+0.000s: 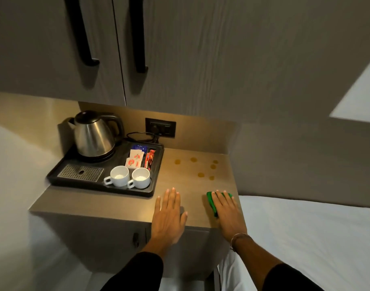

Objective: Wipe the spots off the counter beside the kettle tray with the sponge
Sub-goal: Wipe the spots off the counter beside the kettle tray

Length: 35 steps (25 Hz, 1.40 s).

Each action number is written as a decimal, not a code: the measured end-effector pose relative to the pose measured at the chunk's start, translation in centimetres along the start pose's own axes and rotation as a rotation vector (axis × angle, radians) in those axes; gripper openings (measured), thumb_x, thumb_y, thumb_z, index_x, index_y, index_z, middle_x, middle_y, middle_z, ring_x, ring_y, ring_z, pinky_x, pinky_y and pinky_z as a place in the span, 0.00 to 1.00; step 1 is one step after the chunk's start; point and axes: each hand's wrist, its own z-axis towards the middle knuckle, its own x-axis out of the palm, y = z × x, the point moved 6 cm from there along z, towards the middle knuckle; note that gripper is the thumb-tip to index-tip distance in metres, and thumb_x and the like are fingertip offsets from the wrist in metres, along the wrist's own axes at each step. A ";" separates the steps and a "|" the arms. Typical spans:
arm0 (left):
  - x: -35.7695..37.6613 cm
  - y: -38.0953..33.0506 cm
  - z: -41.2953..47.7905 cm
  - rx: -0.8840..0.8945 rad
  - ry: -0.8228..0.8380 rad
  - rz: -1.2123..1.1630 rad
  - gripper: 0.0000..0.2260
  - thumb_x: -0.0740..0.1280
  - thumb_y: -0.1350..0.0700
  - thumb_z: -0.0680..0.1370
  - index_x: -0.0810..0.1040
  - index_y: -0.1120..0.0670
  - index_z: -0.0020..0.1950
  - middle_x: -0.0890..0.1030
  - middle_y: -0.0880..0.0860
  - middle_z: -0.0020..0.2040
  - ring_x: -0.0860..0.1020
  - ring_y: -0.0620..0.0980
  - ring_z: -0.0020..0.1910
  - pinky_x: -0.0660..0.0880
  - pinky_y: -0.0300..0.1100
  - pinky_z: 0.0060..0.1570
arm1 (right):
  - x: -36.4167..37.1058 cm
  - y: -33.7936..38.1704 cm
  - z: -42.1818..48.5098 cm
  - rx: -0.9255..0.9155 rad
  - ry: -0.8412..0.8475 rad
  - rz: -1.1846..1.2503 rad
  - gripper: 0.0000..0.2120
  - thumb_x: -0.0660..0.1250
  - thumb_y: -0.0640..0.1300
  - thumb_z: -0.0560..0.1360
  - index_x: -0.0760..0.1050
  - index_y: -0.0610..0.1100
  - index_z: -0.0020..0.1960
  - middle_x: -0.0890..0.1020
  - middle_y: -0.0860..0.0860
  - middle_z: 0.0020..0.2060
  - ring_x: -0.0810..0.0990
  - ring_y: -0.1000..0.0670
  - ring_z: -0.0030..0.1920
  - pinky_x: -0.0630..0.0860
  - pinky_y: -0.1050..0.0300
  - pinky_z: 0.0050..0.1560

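Wipe not started, judging by layout. 7 brown spots [200,168] sit untouched on the counter [121,203], in the open patch right of the kettle tray [100,186] and back toward the wall. No smears or wet streaks visible around them.

Sponge [213,201]: green, flat on the counter near the front right edge, pinned under the right hand [227,213]. Fingers there extended and close together, pressing down flat on top rather than curled around it; green shows at the left side and past the fingertips. Well short of the spots, nearest ones just ahead of the fingertips.

Left hand [169,215]: flat on the counter at the front edge, just right of the tray's near corner, fingers straight and slightly spread, thumb out. Holds nothing. Reads as bracing.

Tray contents clear of the work area: kettle [93,135], 2 white cups [129,177], sachets [135,159]. Tray's right edge sits close to the leftmost spot, so a risk of bumping it on a leftward stroke.

Left to do: everything. Push sponge forward over all 7, likely several passes. Dried or wet, cannot tell.
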 end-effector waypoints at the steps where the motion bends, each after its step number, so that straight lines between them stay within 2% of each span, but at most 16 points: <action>1: 0.3 0.4 1.9 0.012 0.011 0.000 0.34 0.51 0.37 0.86 0.45 0.56 0.84 0.45 0.58 0.85 0.42 0.58 0.83 0.48 0.62 0.80 | 0.4 -0.4 1.4 0.009 0.011 0.000 0.39 0.67 0.43 0.82 0.47 0.48 0.83 0.55 0.48 0.84 0.49 0.42 0.83 0.44 0.43 0.80; 4: 1.7 1.4 6.4 0.006 0.074 -0.019 0.34 0.51 0.36 0.86 0.45 0.56 0.83 0.46 0.59 0.85 0.42 0.59 0.82 0.47 0.64 0.80 | 1.8 -1.4 4.8 0.036 0.088 0.014 0.38 0.65 0.48 0.83 0.45 0.50 0.83 0.53 0.49 0.84 0.48 0.43 0.83 0.44 0.42 0.80; 8: 4.0 2.0 8.4 0.012 0.097 -0.042 0.34 0.52 0.37 0.85 0.45 0.54 0.84 0.46 0.58 0.85 0.41 0.58 0.83 0.46 0.66 0.79 | 3.7 -2.1 5.8 0.015 0.148 0.082 0.37 0.62 0.48 0.81 0.44 0.52 0.83 0.49 0.53 0.83 0.45 0.45 0.83 0.43 0.44 0.81; 11: 4.9 1.9 8.2 0.013 0.077 -0.053 0.34 0.50 0.36 0.85 0.44 0.53 0.84 0.44 0.57 0.85 0.40 0.57 0.82 0.43 0.65 0.79 | 4.4 -2.7 5.5 0.014 0.157 0.175 0.39 0.57 0.62 0.77 0.44 0.55 0.83 0.44 0.58 0.81 0.40 0.49 0.82 0.41 0.45 0.81; 13: 5.1 2.1 8.1 0.006 0.047 -0.057 0.34 0.49 0.35 0.84 0.45 0.52 0.84 0.46 0.56 0.86 0.41 0.57 0.83 0.42 0.64 0.80 | 4.6 -2.3 5.9 0.053 0.107 0.238 0.37 0.52 0.68 0.80 0.45 0.56 0.83 0.44 0.60 0.80 0.39 0.51 0.82 0.40 0.46 0.81; 15: 5.0 2.3 8.0 0.007 -0.005 -0.067 0.33 0.50 0.36 0.84 0.49 0.52 0.84 0.50 0.56 0.85 0.45 0.56 0.83 0.44 0.64 0.80 | 5.0 -1.7 6.2 0.091 0.066 0.256 0.32 0.52 0.64 0.83 0.48 0.56 0.83 0.48 0.58 0.82 0.42 0.49 0.83 0.41 0.45 0.81; 18: 5.6 2.4 8.0 0.003 -0.052 -0.103 0.32 0.51 0.36 0.84 0.52 0.51 0.84 0.54 0.54 0.85 0.48 0.56 0.83 0.46 0.62 0.80 | 6.1 -3.1 5.4 0.030 0.060 0.218 0.27 0.55 0.54 0.85 0.52 0.55 0.82 0.54 0.56 0.83 0.46 0.48 0.83 0.48 0.42 0.83; 21: 6.3 2.7 8.2 -0.013 -0.098 -0.132 0.32 0.49 0.34 0.84 0.50 0.49 0.84 0.50 0.51 0.85 0.44 0.53 0.83 0.40 0.59 0.78 | 5.2 -6.3 7.1 0.004 -0.029 0.256 0.26 0.61 0.48 0.84 0.60 0.54 0.81 0.62 0.53 0.81 0.55 0.44 0.82 0.55 0.40 0.81; 24: 6.4 2.8 8.2 -0.012 -0.113 -0.147 0.32 0.48 0.34 0.84 0.49 0.48 0.84 0.48 0.50 0.85 0.42 0.50 0.83 0.41 0.59 0.79 | 3.8 -6.2 12.8 0.105 -0.055 0.315 0.24 0.62 0.44 0.84 0.65 0.48 0.79 0.68 0.47 0.79 0.59 0.42 0.81 0.56 0.39 0.81; 25: 6.4 2.8 8.2 -0.016 -0.125 -0.148 0.32 0.48 0.34 0.84 0.49 0.48 0.84 0.48 0.50 0.85 0.43 0.50 0.83 0.42 0.59 0.79 | 4.0 -5.3 13.7 0.083 -0.038 0.316 0.23 0.62 0.43 0.84 0.65 0.47 0.79 0.68 0.47 0.79 0.60 0.42 0.81 0.55 0.39 0.81; 27: 6.2 2.7 8.1 -0.016 -0.135 -0.156 0.32 0.50 0.35 0.84 0.51 0.49 0.84 0.50 0.51 0.85 0.44 0.51 0.83 0.42 0.58 0.78 | 4.8 -4.3 13.1 -0.077 -0.009 0.317 0.25 0.61 0.45 0.84 0.63 0.51 0.80 0.65 0.51 0.80 0.56 0.47 0.82 0.55 0.39 0.81; 29: 6.1 2.8 8.1 -0.018 -0.155 -0.163 0.32 0.51 0.35 0.84 0.52 0.49 0.84 0.52 0.51 0.85 0.45 0.51 0.83 0.41 0.58 0.77 | 5.4 -5.7 10.7 -0.255 0.012 0.302 0.26 0.61 0.47 0.84 0.60 0.57 0.80 0.62 0.57 0.81 0.51 0.53 0.83 0.55 0.40 0.81; 30: 6.2 2.9 8.1 -0.019 -0.156 -0.162 0.32 0.51 0.35 0.84 0.52 0.49 0.84 0.52 0.51 0.85 0.45 0.50 0.83 0.40 0.57 0.77 | 5.3 -6.7 10.5 -0.281 -0.001 0.295 0.26 0.61 0.47 0.84 0.60 0.58 0.80 0.62 0.57 0.81 0.52 0.54 0.83 0.56 0.41 0.81; 31: 6.2 2.8 8.1 -0.017 -0.153 -0.163 0.32 0.51 0.35 0.84 0.52 0.49 0.84 0.52 0.51 0.85 0.45 0.50 0.82 0.40 0.57 0.77 | 5.2 -7.3 11.5 -0.259 -0.020 0.308 0.26 0.62 0.46 0.84 0.61 0.57 0.80 0.63 0.56 0.80 0.54 0.51 0.82 0.57 0.41 0.81; 34: 6.0 2.6 8.1 -0.021 -0.157 -0.164 0.32 0.50 0.35 0.84 0.52 0.48 0.84 0.51 0.50 0.85 0.44 0.50 0.82 0.37 0.55 0.78 | 4.5 -5.2 16.6 0.014 -0.058 0.391 0.24 0.61 0.43 0.85 0.64 0.50 0.80 0.66 0.49 0.80 0.56 0.45 0.82 0.54 0.40 0.81; 35: 6.0 2.6 8.1 -0.026 -0.156 -0.170 0.32 0.50 0.34 0.84 0.51 0.48 0.84 0.50 0.50 0.85 0.43 0.49 0.82 0.36 0.55 0.78 | 4.7 -3.4 17.2 0.005 -0.027 0.399 0.24 0.61 0.44 0.85 0.63 0.50 0.80 0.64 0.49 0.80 0.55 0.46 0.82 0.53 0.40 0.82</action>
